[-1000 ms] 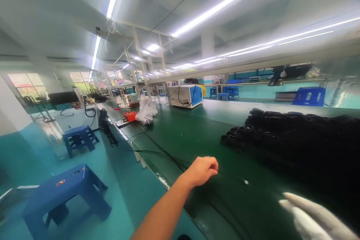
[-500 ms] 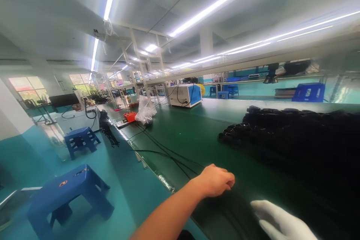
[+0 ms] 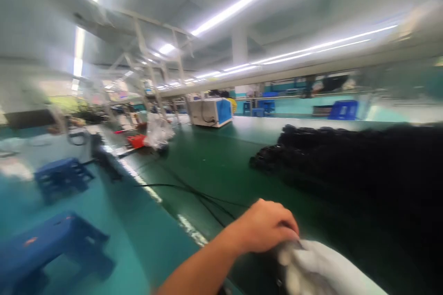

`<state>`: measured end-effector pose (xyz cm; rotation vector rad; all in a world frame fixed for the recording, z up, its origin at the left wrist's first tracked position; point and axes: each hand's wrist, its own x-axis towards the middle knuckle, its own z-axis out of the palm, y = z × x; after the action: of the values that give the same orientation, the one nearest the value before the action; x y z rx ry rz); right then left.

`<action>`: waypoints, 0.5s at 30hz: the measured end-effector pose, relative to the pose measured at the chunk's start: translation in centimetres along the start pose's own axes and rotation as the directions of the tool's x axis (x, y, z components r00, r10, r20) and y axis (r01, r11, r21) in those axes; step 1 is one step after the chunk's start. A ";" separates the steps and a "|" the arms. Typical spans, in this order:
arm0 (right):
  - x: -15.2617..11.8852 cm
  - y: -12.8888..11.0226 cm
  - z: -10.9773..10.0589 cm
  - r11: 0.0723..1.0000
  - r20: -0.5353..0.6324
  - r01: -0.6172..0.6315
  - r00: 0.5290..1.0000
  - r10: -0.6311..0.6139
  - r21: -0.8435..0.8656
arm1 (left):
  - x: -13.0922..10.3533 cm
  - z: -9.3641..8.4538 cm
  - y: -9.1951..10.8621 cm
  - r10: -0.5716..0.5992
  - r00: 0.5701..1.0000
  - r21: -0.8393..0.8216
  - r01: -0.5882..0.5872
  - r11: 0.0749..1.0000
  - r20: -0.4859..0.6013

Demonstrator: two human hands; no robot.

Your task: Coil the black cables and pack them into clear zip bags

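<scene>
My left hand (image 3: 265,227), bare, is closed low over the green work surface, fingers curled down. Thin black cables (image 3: 197,191) run from it to the left, one end reaching past the table edge; its grip is partly hidden behind the knuckles. Touching or right beside those fingers is my right hand (image 3: 321,265), in a white glove. Motion smears its fingers, and a dark patch shows between the two hands, too blurred to name. A large heap of black coiled cables (image 3: 346,161) lies to the right of both hands.
A white and blue machine box (image 3: 211,112) stands farther back on the green table (image 3: 211,154). Left of it are a clear plastic bag (image 3: 159,131) and a red object (image 3: 136,141). Blue stools (image 3: 51,244) stand on the floor at left.
My gloved right hand has moved left and up to meet my left hand. The view has swung right, so the background has shifted left and blurred.
</scene>
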<state>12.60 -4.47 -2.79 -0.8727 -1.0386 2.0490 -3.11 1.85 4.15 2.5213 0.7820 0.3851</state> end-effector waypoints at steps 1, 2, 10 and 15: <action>-0.5 -0.4 0.1 1.000 0.011 -0.011 1.000 0.011 0.028 | 0.3 -0.1 0.5 0.016 1.000 -0.047 -0.016 0.999 -0.011; -0.8 -0.8 0.2 0.995 0.106 -0.038 0.994 0.028 0.095 | 0.7 -0.2 0.8 0.016 1.000 -0.079 -0.017 0.997 -0.016; 0.1 -1.3 -1.0 0.945 0.313 -0.097 0.950 -0.005 0.311 | 3.0 -0.8 2.2 -0.013 0.997 -0.121 0.022 0.992 0.070; -1.5 -1.7 -0.6 0.954 0.223 0.055 0.967 -0.125 0.294 | 3.6 1.8 0.8 -0.013 1.000 -0.159 0.012 0.987 -0.004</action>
<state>14.35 -4.66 -1.20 -0.4294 -0.8573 2.1930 0.81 2.77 3.44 2.3669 0.7383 0.4317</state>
